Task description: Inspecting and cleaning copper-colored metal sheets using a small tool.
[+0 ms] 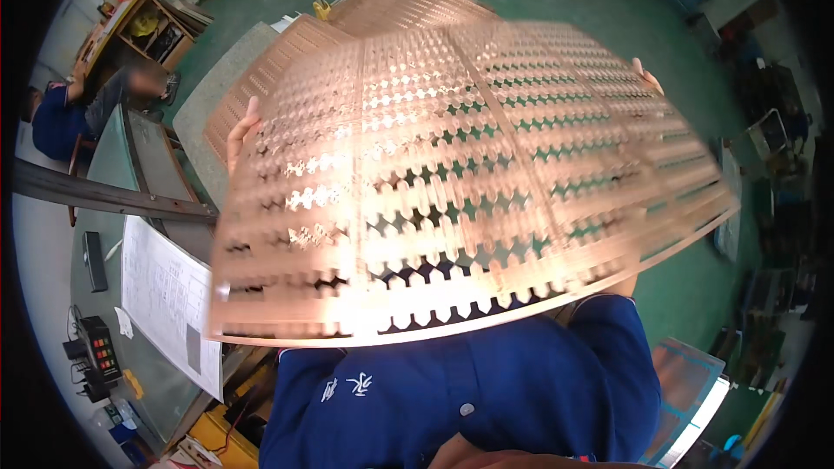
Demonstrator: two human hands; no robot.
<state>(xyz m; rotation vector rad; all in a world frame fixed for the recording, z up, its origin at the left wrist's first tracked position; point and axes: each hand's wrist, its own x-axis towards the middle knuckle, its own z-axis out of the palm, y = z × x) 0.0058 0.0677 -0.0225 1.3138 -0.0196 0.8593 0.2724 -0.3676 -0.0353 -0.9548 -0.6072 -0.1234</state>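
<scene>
A large copper-coloured perforated metal sheet (469,122) spans the view before my chest, tilted, with its near edge close to my body. Rows of small cut-outs run across it, and the floor shows through many of them. My left hand (241,135) grips its left edge, only the fingers or thumb showing. At the far right edge, my right hand (646,76) holds on too, mostly hidden behind the sheet. The sheet is slightly blurred. Beyond it, more perforated copper sheets (404,2) lie on a grey work surface (208,74).
On the left, a table bears a paper drawing (169,295), a black box with red displays (100,349) and a dark bar-shaped object (93,261). A dark metal beam (113,195) crosses there. A person in blue (65,122) sits farther left. Yellow-footed ladder legs (321,10) stand beyond.
</scene>
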